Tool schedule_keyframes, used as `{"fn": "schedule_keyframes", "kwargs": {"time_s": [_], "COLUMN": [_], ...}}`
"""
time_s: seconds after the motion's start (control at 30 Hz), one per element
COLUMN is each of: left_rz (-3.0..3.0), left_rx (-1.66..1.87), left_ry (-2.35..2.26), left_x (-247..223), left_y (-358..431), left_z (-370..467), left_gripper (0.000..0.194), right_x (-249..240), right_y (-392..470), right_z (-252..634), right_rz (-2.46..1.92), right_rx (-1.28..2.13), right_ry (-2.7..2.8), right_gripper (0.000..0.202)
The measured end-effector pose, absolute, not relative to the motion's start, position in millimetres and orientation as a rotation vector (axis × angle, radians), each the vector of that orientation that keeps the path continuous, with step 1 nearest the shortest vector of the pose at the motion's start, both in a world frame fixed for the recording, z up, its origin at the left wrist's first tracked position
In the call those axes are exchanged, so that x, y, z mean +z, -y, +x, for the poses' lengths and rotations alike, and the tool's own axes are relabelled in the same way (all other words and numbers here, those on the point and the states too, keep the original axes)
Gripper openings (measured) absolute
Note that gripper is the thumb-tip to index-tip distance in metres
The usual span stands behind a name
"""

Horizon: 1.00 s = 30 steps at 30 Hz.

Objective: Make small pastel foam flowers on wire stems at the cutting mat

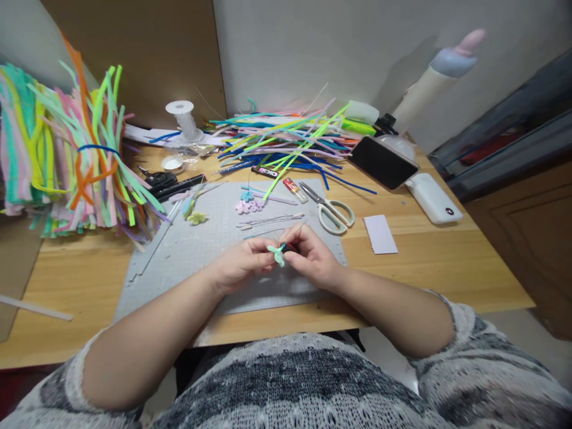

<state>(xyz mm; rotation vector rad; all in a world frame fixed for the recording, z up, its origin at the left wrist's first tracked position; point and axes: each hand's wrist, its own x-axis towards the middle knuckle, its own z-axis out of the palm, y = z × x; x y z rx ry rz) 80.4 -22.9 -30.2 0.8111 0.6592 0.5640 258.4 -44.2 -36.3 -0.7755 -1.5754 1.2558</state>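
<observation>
Over the grey cutting mat [179,262], both hands meet close together. My left hand [241,262] is closed, pinching a small mint-green pipe-cleaner flower [277,255] between thumb and fingers. Closed around a small black-and-red object [291,247] is my right hand [315,259]; its kind is mostly hidden by the fingers. That object's end touches or nearly touches the flower. Just beyond the hands lie several thin wire stems [268,221]. Farther back are a lilac pipe-cleaner flower cluster [249,206] and, to the left, a yellow-green flower [196,218].
Scissors [333,214] and a small red-labelled case [295,190] lie right of the stems. Behind are a loose pipe-cleaner pile [286,140], a phone [383,162] and a white power bank [433,198]. Bundled pipe cleaners [67,155] stand left, near a wire spool [185,122].
</observation>
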Motion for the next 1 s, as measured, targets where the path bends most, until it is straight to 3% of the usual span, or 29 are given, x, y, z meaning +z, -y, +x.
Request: {"fn": "schedule_keyframes", "kwargs": {"time_s": [0.8,1.0], "left_rz": [0.825,0.918], "left_rx": [0.525,0.799], "left_ry": [-0.599,-0.782], "left_x": [-31,-17], "left_y": [24,-5], "left_z": [81,54], "left_gripper": [0.032,0.031], "right_x": [-38,-44], "right_y": [45,43], "right_z": [261,261], "right_rz": [-0.736,-0.756], "right_rx": [1.289,1.340], "right_ry": [1.589,1.392], "right_gripper": [0.022,0.027]}}
